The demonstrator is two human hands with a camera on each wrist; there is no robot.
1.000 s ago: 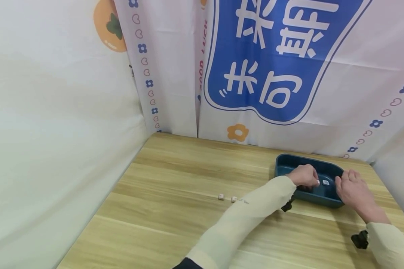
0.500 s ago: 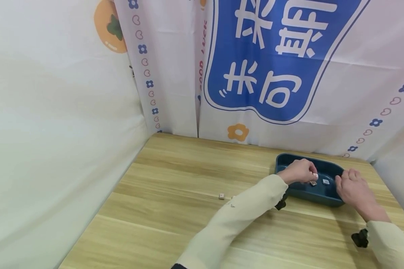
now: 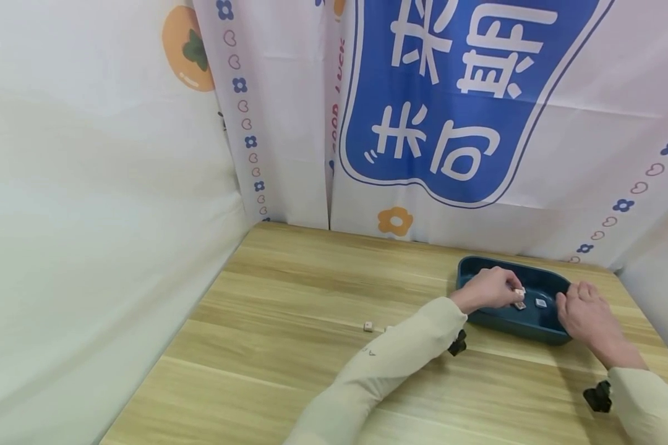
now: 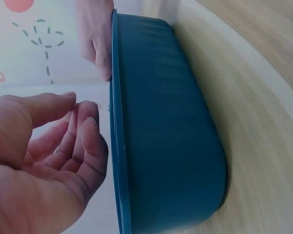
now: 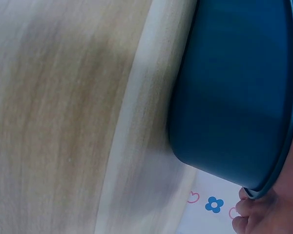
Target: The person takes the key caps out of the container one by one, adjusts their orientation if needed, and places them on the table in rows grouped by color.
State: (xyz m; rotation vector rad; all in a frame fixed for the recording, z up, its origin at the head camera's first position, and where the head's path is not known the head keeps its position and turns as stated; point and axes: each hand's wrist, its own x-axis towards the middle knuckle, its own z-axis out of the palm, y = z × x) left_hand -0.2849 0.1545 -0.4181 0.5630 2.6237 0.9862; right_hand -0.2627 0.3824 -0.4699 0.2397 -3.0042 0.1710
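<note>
White cube (image 3: 519,291) was over the blue tray (image 3: 534,334), near the far right corner of the table (image 3: 289,290), pinched by the left hand (image 3: 491,287), fingers nearly closed. Right hand (image 3: 587,314) lay on the tray's rim, couldn't tell if gripping; steady bracing and a low, gentle release looked best.

Bright, diffuse light casts soft shadows on the table (image 3: 289,284).

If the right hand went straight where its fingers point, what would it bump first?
The right hand would probably meet the printed cloth behind the table, though how far off it is looks unclear.
</note>
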